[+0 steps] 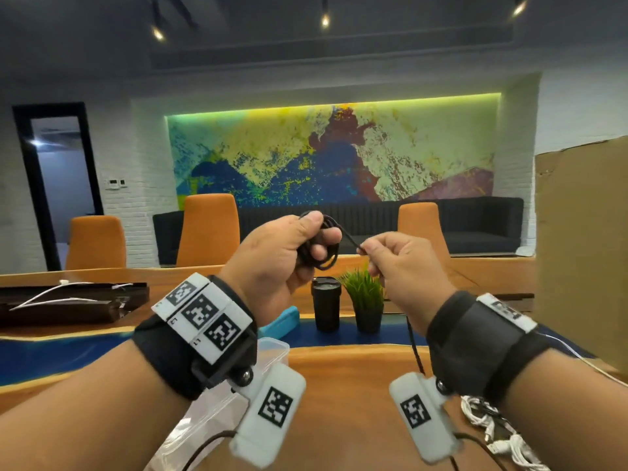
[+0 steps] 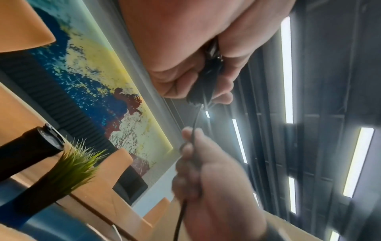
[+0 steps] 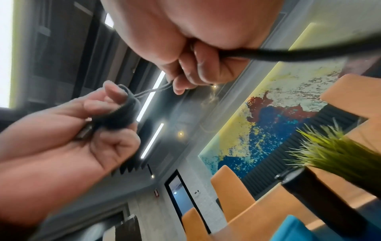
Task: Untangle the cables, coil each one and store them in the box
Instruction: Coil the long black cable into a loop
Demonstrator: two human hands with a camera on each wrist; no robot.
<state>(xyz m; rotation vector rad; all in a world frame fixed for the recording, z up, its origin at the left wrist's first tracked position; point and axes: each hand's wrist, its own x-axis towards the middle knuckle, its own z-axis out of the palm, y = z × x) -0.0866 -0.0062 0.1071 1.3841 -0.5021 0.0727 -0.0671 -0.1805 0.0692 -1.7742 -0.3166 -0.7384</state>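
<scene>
black cable [image 1: 319, 246] coils were half hidden inside my left hand [image 1: 278, 256], raised above the table [image 1: 356, 368]; i couldn't count the loops. my right hand [image 1: 404, 266] pinched its loose strand, fingers curled tight. clear box [image 1: 272, 348] lay mostly hidden beneath my left wrist.

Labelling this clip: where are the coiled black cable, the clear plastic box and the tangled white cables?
coiled black cable [image 1: 327, 263]: head view, lower loops.
clear plastic box [image 1: 272, 348]: head view, rim.
tangled white cables [image 1: 506, 443]: head view, pile's middle.

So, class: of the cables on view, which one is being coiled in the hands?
The black cable, held up in both hands; the white cables lie tangled on the table.
</scene>
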